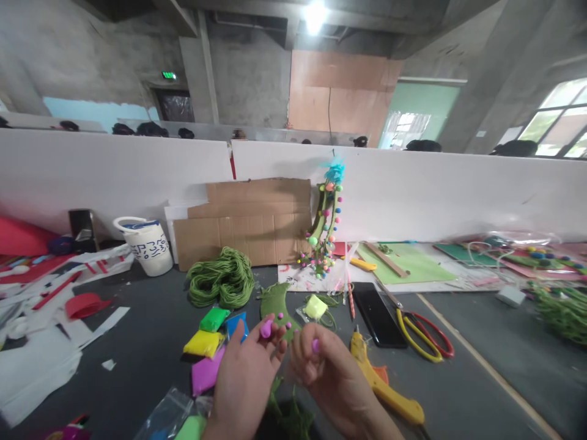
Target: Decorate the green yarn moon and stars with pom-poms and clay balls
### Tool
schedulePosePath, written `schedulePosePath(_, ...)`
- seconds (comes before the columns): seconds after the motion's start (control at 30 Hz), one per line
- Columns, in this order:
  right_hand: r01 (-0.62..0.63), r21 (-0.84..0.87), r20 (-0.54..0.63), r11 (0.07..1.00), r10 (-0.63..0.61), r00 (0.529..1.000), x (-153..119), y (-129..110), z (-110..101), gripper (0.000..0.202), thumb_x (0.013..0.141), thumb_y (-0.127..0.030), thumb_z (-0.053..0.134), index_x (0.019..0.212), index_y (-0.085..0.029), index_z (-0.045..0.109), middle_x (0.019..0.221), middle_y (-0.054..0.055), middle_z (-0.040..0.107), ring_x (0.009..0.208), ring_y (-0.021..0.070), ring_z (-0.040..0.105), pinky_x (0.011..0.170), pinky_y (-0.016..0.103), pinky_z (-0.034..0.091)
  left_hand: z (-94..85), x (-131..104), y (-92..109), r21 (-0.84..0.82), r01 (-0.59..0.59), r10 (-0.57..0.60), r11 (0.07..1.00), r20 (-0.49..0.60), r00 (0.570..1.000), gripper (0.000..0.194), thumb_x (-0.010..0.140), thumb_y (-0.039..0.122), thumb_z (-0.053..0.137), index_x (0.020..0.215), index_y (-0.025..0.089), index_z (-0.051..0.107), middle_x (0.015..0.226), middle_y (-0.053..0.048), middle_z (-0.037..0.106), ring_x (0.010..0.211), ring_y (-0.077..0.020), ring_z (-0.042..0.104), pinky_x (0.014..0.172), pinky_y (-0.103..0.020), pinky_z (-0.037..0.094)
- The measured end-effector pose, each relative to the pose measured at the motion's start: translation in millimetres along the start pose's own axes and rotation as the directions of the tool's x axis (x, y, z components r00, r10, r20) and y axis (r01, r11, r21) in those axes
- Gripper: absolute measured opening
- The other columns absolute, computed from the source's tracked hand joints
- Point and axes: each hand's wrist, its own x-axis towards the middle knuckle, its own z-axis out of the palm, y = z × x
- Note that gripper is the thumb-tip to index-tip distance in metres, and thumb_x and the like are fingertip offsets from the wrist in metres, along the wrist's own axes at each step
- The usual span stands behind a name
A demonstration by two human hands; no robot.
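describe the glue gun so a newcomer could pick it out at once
On the dark table, find the black phone. The yellow glue gun lies nearer the camera, beside the right hand. Its handle is solid, unlike the scissors with red and yellow loops.

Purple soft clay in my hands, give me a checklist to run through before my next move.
1. Left hand has its purple clay lump: ok, at the fingers.
2. Right hand has its small purple clay piece: ok, by the curled fingers.
3. Green crescent-shaped piece within view: ok, just beyond the hands, purple dots on it.
4. Right fingertips clear of that crescent: cannot tell, the hand hides the spot.
5. Yellow glue gun well away from the right arm: not ok, it lies close beside it.
6. Glue gun cool: cannot tell.
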Motion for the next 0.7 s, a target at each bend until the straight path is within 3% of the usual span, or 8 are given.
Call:
schedulePosePath(0.13,0.006,0.055,-0.014,0.998,-0.005,1.0,1.2,-0.3,-0.7,0.039,0.087,-0.043,0.051,0.058,-0.017,0.053,0.044,-0.005,0.036,0.044,0.0085,0.03,0.049,0.021,0.031,2.6,0.5,-1.4,0.031,0.002,-0.002,1.0,0.02,1.0,0.039,0.091,0.034,0.033,0.109,0.011,0.059,0.101,-0.017,0.065,0.104,-0.0244,0.058,0.089,-0.044,0.046)
schedulePosePath(0.2,0.002,0.032,-0.017,0.999,-0.001,1.0,1.2,-1.3,-3.0,0.035,0.086,-0.041,0.052,0.062,-0.016,0.056,0.047,-0.005,0.04,0.045,0.0081,0.033,0.05,0.02,0.031,3.2,1.0,-0.1,0.046,-0.006,0.004,0.999,0.05,0.999,0.041,0.092,0.033,0.031,0.108,0.008,0.059,0.099,-0.017,0.065,0.102,-0.0227,0.058,0.09,-0.042,0.046)
schedulePosePath(0.3,-0.001,-0.099,-0.072,0.995,-0.006,0.997,2.4,-8.8,-9.0,0.019,0.078,-0.034,0.065,0.072,-0.016,0.061,0.058,-0.003,0.05,0.054,0.0084,0.043,0.056,0.02,0.035,3.7,1.0,5.7,0.068,-0.042,0.037,0.997,0.069,0.997,0.041,0.091,0.034,0.036,0.102,0.005,0.063,0.093,-0.016,0.065,0.095,-0.0224,0.061,0.088,-0.039,0.047)
schedulePosePath(0.37,-0.014,-0.282,-0.135,0.959,-0.025,0.991,6.2,-18.1,-14.5,0.013,0.074,-0.028,0.069,0.079,-0.017,0.064,0.067,-0.002,0.055,0.061,0.0092,0.049,0.061,0.021,0.037,3.6,0.3,11.7,0.066,-0.076,0.072,0.995,0.053,0.996,0.04,0.089,0.035,0.038,0.1,0.005,0.064,0.092,-0.016,0.065,0.094,-0.0234,0.062,0.086,-0.038,0.049)
schedulePosePath(0.43,-0.037,-0.567,-0.151,0.823,-0.06,0.987,14.0,-28.0,-21.1,0.012,0.076,-0.027,0.067,0.085,-0.019,0.064,0.074,-0.002,0.058,0.067,0.0107,0.053,0.065,0.022,0.04,2.8,-0.4,18.2,0.05,-0.111,0.109,0.993,0.036,0.993,0.04,0.089,0.035,0.039,0.101,0.006,0.064,0.094,-0.016,0.065,0.096,-0.024,0.061,0.086,-0.037,0.049)
schedulePosePath(0.5,-0.051,-0.795,-0.111,0.604,-0.062,0.992,25.7,-34.8,-28.9,0.013,0.078,-0.028,0.063,0.088,-0.02,0.064,0.078,-0.001,0.061,0.07,0.0125,0.055,0.065,0.024,0.042,1.5,-0.8,23.6,0.041,-0.145,0.144,0.989,0.029,0.989,0.039,0.089,0.034,0.039,0.102,0.006,0.063,0.096,-0.016,0.064,0.097,-0.0242,0.061,0.087,-0.037,0.049)
schedulePosePath(0.7,-0.062,-0.98,-0.062,0.19,0.007,0.998,61.0,-20.7,-56.9,0.008,0.074,-0.016,0.058,0.076,-0.016,0.066,0.064,-0.001,0.064,0.059,0.0136,0.057,0.056,0.023,0.042,-0.5,-1.5,27.1,0.035,-0.162,0.16,0.986,0.058,0.985,0.041,0.088,0.035,0.04,0.105,0.005,0.062,0.098,-0.017,0.064,0.098,-0.025,0.061,0.086,-0.038,0.049)
